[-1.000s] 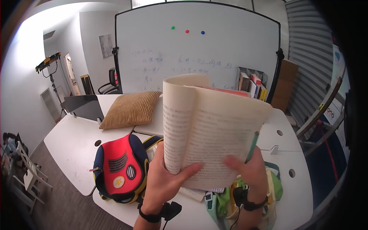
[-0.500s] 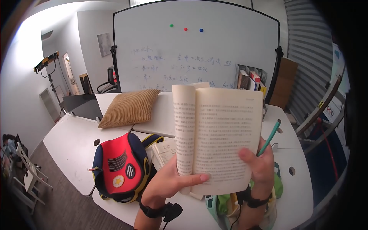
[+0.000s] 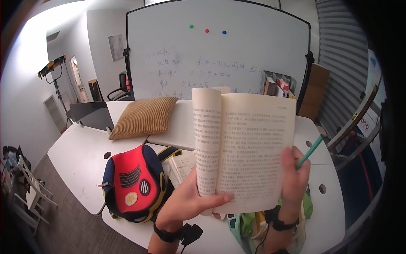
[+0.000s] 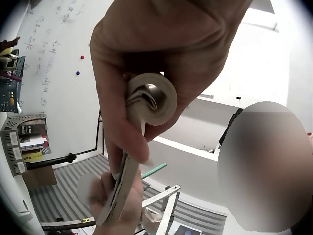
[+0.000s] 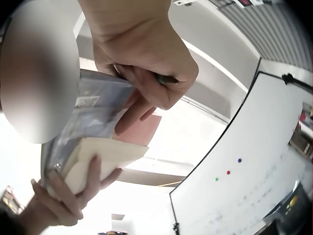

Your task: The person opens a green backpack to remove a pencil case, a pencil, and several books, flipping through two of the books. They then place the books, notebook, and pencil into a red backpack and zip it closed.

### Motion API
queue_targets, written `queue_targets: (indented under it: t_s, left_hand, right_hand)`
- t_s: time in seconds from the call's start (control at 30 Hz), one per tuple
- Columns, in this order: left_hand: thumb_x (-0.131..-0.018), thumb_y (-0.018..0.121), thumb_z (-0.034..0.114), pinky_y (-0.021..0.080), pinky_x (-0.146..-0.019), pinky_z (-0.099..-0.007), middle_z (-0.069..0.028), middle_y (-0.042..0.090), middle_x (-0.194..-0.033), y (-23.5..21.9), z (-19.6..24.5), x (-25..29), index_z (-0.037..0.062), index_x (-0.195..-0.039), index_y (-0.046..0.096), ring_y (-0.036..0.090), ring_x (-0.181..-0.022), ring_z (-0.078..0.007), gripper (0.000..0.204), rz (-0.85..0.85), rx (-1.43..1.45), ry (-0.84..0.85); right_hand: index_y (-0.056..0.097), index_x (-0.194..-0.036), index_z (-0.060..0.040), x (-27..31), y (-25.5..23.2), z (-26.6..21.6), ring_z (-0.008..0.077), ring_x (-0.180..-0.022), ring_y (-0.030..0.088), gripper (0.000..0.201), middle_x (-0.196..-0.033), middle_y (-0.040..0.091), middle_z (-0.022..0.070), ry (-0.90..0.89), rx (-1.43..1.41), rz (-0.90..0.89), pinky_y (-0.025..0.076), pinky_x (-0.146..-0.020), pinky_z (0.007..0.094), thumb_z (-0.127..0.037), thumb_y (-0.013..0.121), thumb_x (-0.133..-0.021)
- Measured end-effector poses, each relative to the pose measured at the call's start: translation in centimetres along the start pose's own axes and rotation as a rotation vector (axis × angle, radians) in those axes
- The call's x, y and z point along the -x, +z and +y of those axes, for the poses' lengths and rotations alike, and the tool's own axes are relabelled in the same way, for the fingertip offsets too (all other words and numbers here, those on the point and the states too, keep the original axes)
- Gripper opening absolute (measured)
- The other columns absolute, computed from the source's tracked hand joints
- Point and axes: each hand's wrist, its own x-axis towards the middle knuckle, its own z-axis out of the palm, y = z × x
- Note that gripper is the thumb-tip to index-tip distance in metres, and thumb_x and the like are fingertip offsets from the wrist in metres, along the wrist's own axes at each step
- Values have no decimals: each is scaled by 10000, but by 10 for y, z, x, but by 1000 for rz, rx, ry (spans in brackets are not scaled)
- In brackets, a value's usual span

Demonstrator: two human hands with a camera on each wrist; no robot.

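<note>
Cream pages of an open book (image 3: 256,144) fill the centre of the head view, raised above a white table (image 3: 76,169). The person's left hand (image 3: 182,201) grips the book at its lower left, thumb across the bottom of the printed page and the left-side pages curled back. At the right edge, the right hand (image 3: 294,180) has its fingers bent around a green pen (image 3: 311,152), its thumb beside the page. A red and navy backpack (image 3: 137,182) lies left of the hands, near a brown corded cushion (image 3: 144,118) and a small stack of papers (image 3: 182,167). Below the right hand is a green and cream bag (image 3: 249,230); behind stands a whiteboard (image 3: 220,51) bearing handwriting and three round magnets (image 3: 207,31).

Seen from the left wrist, the left hand's fingers and thumb clasp the book around its rolled pages, which form a loop. The right hand and green pen appear beyond the book's edge.

From the right wrist, the right hand's fingers curl by a glossy blue-grey cover (image 5: 95,110), with a pinkish flap (image 5: 146,129) alongside. Left-hand fingers press against the book at lower left.
</note>
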Motion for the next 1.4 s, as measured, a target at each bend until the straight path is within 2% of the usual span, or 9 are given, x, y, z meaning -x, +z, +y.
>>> queue_targets:
  t_s: [0.13, 0.23, 0.33, 0.4, 0.47, 0.63, 0.73, 0.9, 1.4]
  left_hand:
    - [-843, 778, 80, 599, -548, -298, -175, 610, -1216, 2, 0, 0, -33, -1426, 294, 696, -915, -224, 767, 105, 16, 56]
    - [-857, 764, 63, 601, -723, -333, -165, 619, -1222, 8, 14, 7, -34, -1390, 340, 678, -997, -232, 688, 184, 68, 76]
    - [-872, 753, 62, 558, -883, -354, -157, 625, -1231, 10, 13, 9, -37, -1354, 387, 652, -1075, -230, 613, 282, 101, 116]
    - [-876, 751, 66, 532, -935, -358, -155, 627, -1233, 8, 8, 7, -39, -1345, 401, 640, -1102, -227, 594, 309, 93, 182]
    - [-880, 749, 68, 530, -941, -358, -155, 629, -1230, 8, 8, 7, -39, -1341, 407, 639, -1105, -225, 583, 333, 80, 217]
    - [-891, 740, 74, 521, -951, -356, -154, 617, -1249, 9, 9, 7, -40, -1341, 402, 621, -1130, -217, 574, 342, 79, 246]
    - [-896, 735, 76, 510, -964, -353, -150, 605, -1262, 11, 11, 8, -40, -1343, 397, 606, -1149, -209, 572, 357, 60, 270]
    - [-897, 731, 77, 504, -963, -350, -144, 596, -1265, 10, 13, 11, -43, -1349, 388, 596, -1153, -202, 580, 364, 23, 254]
    - [-884, 744, 85, 488, -968, -345, -144, 582, -1255, 10, 14, 13, -53, -1363, 362, 581, -1152, -201, 628, 367, -11, 277]
  right_hand:
    - [666, -970, 45, 5, -7, -5, 118, -562, 497, 536, -892, 710, 148, -385, 220, 410, 401, -541, 229, -385, 359, -1058]
    - [688, -917, 37, -1, -1, -7, 133, -448, 460, 691, -754, 698, 129, -724, 48, 594, 374, -469, 227, -436, 207, -1066]
    - [684, -897, 23, 19, 6, -21, 153, -404, 478, 711, -657, 678, 107, -662, -78, 213, 378, -427, 241, -461, 188, -1057]
    - [669, -904, 14, 26, 4, -21, 159, -426, 527, 656, -625, 668, 97, -596, -29, -340, 412, -431, 261, -475, 257, -1052]
    - [667, -917, 1, 28, 14, -12, 158, -454, 569, 500, -615, 667, 82, -634, 38, -435, 443, -438, 276, -398, 390, -1035]
    - [685, -895, -37, 42, 40, -9, 169, -497, 625, 68, -618, 673, 55, -435, 31, -457, 513, -497, 289, -83, 639, -873]
    - [684, -897, -51, 49, 50, -9, 182, -522, 643, 142, -638, 678, 48, -341, 21, -403, 532, -523, 289, 10, 679, -768]
    - [671, -904, -62, 36, 45, -11, 195, -558, 654, 260, -712, 693, 52, -534, 159, -619, 529, -519, 291, 37, 748, -677]
    - [587, -816, -92, 43, 56, -6, 199, -537, 615, 274, -725, 647, 29, -664, 337, -556, 501, -494, 306, 2, 779, -645]
